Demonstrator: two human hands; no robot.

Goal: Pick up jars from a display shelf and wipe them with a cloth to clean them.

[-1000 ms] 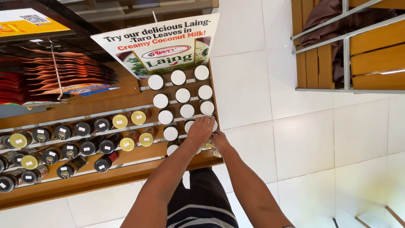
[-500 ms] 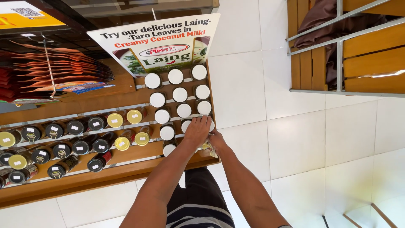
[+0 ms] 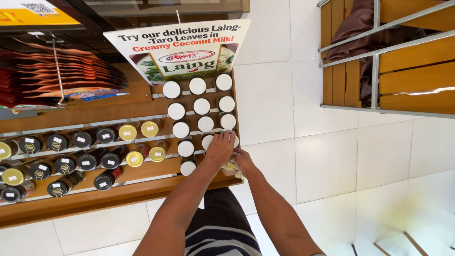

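Note:
White-lidded jars (image 3: 201,106) stand in three columns on the right end of a wooden display shelf (image 3: 118,194). My left hand (image 3: 220,148) lies over a jar in the lower right of that group, fingers curled around its top. My right hand (image 3: 244,160) is just below and right of it, at the shelf's front corner. It grips a small jar with a green and yellow label (image 3: 231,169). The two hands touch. Both jars are mostly hidden by the hands.
Dark-lidded jars (image 3: 85,161) and yellow-lidded jars (image 3: 137,156) fill the rows to the left. A printed sign (image 3: 185,50) stands behind the white lids. Orange packets (image 3: 61,71) hang at upper left. A wooden bench with a metal rail (image 3: 379,61) stands on the white tiled floor (image 3: 332,166) at upper right.
Both hands stay at the same jars at the shelf's right end. The view has drifted slightly; nothing else has visibly moved.

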